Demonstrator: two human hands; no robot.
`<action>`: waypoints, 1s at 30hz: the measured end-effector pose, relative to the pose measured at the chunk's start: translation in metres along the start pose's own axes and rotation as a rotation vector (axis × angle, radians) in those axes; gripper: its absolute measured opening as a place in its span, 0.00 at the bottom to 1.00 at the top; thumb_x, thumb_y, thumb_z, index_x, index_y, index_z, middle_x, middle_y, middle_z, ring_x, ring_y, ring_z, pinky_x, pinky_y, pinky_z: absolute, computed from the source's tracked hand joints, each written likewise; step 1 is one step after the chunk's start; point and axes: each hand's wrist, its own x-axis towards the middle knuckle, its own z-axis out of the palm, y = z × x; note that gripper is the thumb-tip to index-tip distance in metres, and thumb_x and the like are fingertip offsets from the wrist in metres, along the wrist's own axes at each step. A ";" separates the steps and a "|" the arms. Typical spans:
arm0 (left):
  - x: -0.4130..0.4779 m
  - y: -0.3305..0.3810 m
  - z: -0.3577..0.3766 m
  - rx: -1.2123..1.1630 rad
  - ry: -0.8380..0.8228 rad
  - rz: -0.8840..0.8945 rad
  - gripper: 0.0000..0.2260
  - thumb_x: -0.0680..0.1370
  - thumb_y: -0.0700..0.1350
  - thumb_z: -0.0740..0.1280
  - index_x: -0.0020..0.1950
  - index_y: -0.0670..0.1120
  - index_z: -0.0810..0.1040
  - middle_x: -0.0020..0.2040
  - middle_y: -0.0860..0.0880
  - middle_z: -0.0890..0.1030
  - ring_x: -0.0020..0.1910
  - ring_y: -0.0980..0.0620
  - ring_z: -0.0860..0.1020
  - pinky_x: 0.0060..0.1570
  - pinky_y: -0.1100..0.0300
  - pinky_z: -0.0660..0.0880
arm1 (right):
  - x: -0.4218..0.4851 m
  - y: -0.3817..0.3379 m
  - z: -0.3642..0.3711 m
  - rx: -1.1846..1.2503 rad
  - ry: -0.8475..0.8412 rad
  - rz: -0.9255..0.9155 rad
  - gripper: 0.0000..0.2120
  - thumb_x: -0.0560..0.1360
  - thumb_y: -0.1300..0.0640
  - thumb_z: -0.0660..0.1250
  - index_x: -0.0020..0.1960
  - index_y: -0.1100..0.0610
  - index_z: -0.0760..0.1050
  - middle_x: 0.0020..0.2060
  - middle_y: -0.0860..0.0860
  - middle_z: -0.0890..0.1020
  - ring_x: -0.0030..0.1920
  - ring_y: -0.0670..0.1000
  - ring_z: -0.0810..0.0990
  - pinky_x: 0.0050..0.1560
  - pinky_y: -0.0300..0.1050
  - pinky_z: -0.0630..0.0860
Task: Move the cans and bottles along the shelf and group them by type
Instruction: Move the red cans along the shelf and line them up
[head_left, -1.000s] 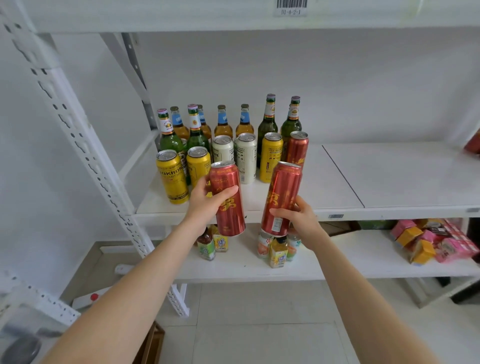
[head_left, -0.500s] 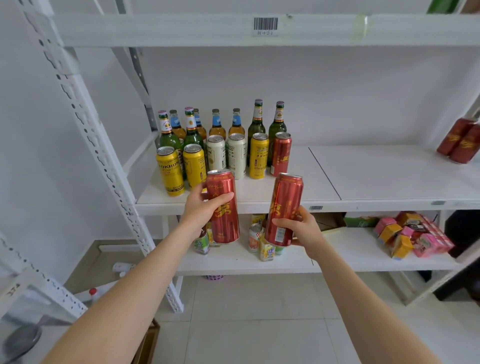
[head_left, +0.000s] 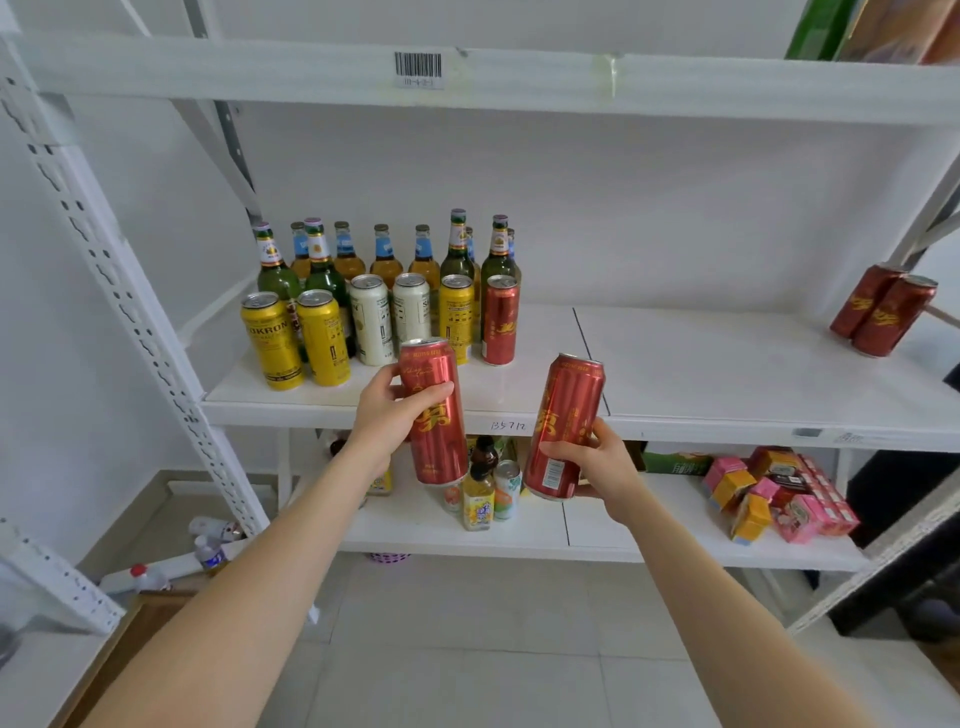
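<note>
Shelf post: a white perforated upright (head_left: 104, 270) slants down the left edge.
Yellow cans: two (head_left: 271, 340) stand side by side at the front left of the middle shelf (head_left: 727, 374).
Green bottles: two (head_left: 324, 270) stand just behind the yellow cans; two more stand at the right end of the back row.
White cans: two (head_left: 370, 319) stand upright just right of the yellow cans.
Amber bottles: a row with blue neck labels (head_left: 387, 257) stands along the back, between the green pairs.
Left hand: this hand (head_left: 387, 415) has fingers and thumb wrapped round the left red can (head_left: 434, 410), which is held nearly upright in the air in front of the shelf's front edge.
Barcode label: a sticker (head_left: 418, 67) sits on the beam of the shelf above.
Third yellow can: it (head_left: 456, 312) stands upright beside the white cans.
Small drinks: little bottles and cans (head_left: 483, 493) stand on the lower shelf (head_left: 649, 540), below the two hands.
Shelf red can: it (head_left: 500, 319) stands upright at the right end of the cluster, just beside the third yellow can.
Right hand: this hand (head_left: 597, 462) is clasped round the lower half of the right red can (head_left: 563, 426), which is off the shelf with its top tilted right, apart from the other held can.
Cartons: pink and orange boxes (head_left: 779, 493) are heaped on the lower shelf at right.
Far red cans: two (head_left: 878, 317) stand touching at the far right end of the middle shelf, well apart from the cluster.
</note>
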 end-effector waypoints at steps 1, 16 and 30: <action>-0.004 0.000 0.011 -0.004 0.006 -0.001 0.21 0.65 0.53 0.80 0.53 0.59 0.76 0.51 0.52 0.83 0.50 0.53 0.83 0.39 0.56 0.76 | 0.000 0.000 -0.011 0.000 0.000 0.001 0.25 0.66 0.58 0.79 0.57 0.47 0.72 0.51 0.50 0.82 0.50 0.53 0.83 0.42 0.50 0.82; 0.003 -0.008 0.169 0.047 -0.032 -0.029 0.29 0.60 0.57 0.80 0.57 0.56 0.76 0.54 0.50 0.83 0.52 0.51 0.82 0.46 0.54 0.78 | 0.030 0.013 -0.149 0.078 0.048 0.042 0.22 0.66 0.58 0.79 0.54 0.46 0.73 0.51 0.48 0.82 0.49 0.51 0.82 0.39 0.47 0.79; 0.068 -0.004 0.368 0.129 -0.101 -0.003 0.28 0.68 0.52 0.79 0.63 0.55 0.71 0.60 0.49 0.79 0.59 0.47 0.78 0.57 0.45 0.77 | 0.120 0.011 -0.324 0.074 0.070 -0.023 0.26 0.67 0.59 0.78 0.61 0.51 0.72 0.52 0.51 0.83 0.51 0.54 0.82 0.49 0.56 0.81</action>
